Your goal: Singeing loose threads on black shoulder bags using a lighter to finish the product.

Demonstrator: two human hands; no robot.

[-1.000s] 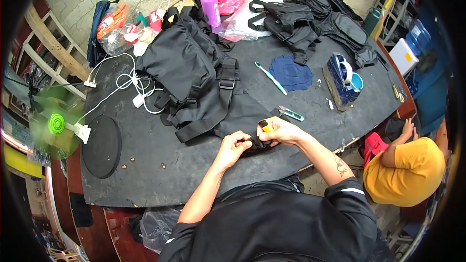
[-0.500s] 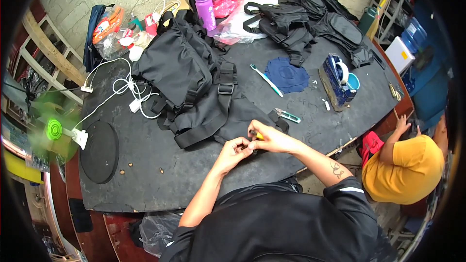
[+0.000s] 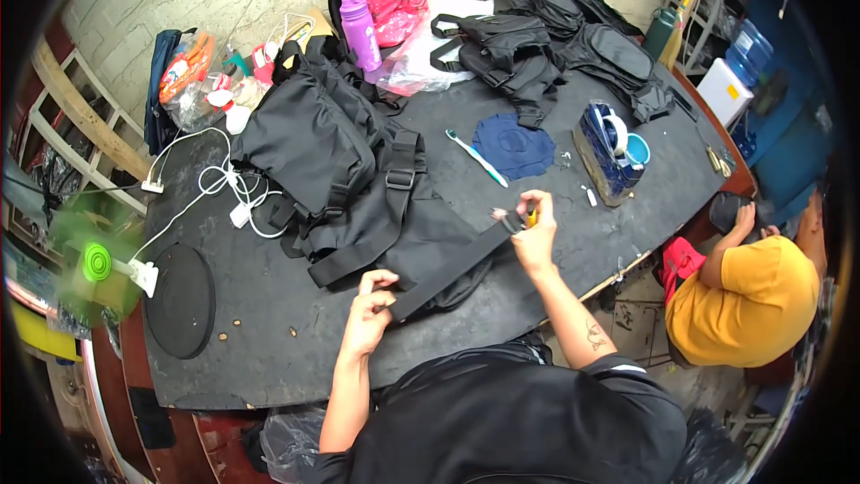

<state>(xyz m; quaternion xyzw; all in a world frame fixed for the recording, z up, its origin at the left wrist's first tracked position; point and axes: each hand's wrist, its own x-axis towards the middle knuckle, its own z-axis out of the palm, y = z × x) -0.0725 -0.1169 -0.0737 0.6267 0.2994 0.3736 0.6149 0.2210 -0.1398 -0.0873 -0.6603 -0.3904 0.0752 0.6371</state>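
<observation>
A wide black webbing strap (image 3: 452, 271) is stretched at a slant across the front of the table. Its near end is pinched in the curled fingers of my left hand (image 3: 365, 315). My right hand (image 3: 536, 237) is closed at the far end, which has a dark buckle-like piece; a small yellow object (image 3: 532, 213), too small to name, is also in its fingers. Behind the strap lies a black bag (image 3: 309, 139) with a strap and slider buckle (image 3: 399, 179) across it. The green-handled thread snips are mostly hidden by my right hand.
A toothbrush (image 3: 477, 159), blue fabric piece (image 3: 513, 145) and dark blue holder (image 3: 609, 152) lie beyond my right hand. More black bags (image 3: 515, 49) and a purple bottle (image 3: 361, 36) stand at the back. A fan (image 3: 97, 262) spins at left; another person (image 3: 743, 305) works at right.
My hands were together at the table's front edge. They have moved apart, left hand leftward and right hand up and right, with the strap now drawn out between them. The view shifted slightly.
</observation>
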